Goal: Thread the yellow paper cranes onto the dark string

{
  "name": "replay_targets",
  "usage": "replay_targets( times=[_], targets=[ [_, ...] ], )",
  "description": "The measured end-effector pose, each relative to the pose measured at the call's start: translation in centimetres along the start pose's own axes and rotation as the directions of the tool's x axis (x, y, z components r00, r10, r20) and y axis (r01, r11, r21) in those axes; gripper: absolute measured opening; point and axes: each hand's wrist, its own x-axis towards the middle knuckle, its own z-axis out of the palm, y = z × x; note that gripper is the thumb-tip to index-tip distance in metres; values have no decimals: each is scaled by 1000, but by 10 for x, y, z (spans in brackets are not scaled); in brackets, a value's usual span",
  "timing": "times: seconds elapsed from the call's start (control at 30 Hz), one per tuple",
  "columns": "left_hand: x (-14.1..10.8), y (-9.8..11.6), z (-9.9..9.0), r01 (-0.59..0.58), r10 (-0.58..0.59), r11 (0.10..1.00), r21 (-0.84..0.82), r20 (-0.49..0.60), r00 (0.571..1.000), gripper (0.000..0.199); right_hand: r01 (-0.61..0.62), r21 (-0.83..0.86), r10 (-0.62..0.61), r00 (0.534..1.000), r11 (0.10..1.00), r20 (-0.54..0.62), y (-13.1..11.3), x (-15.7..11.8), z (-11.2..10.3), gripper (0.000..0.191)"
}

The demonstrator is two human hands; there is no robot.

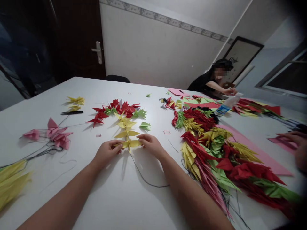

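My left hand (107, 152) and my right hand (151, 145) pinch the wing tips of a yellow origami crane (129, 144) from either side, just above the white table (57, 182). That crane is the lowest on a strand of yellow folded cranes (124, 126) running away from me into a cluster of red and green origami cranes (117, 110). A thin black thread (148, 182) trails from the crane across the table towards me, curving to the right. Both forearms rest low over the tabletop.
A large heap of red, yellow and green crane strands (216, 156) lies to the right, over a pink paper sheet (254, 150). Pink cranes (57, 135), yellow cranes (11, 185) and a black-handled tool (72, 112) lie left. A co-worker (211, 83) sits far right; another person's hand (290, 138) enters right.
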Motion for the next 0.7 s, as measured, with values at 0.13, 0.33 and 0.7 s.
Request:
replay_targets(
  times=[0.13, 0.33, 0.7],
  targets=[
    [-3, 2, 2, -33, 37, 999, 39, -104, 994, 39, 138, -148, -163, 971, 979, -172, -30, -17, -22, 21],
    [-7, 6, 6, -71, 61, 997, -36, -225, 973, 42, -79, -104, 91, 990, 991, 112, -30, -62, -5, 28],
    [-13, 4, 10, -177, 179, 984, 25, -151, 972, 40, -375, 289, 300, 914, 881, 273, -15, -70, 40, 25]
  ],
)
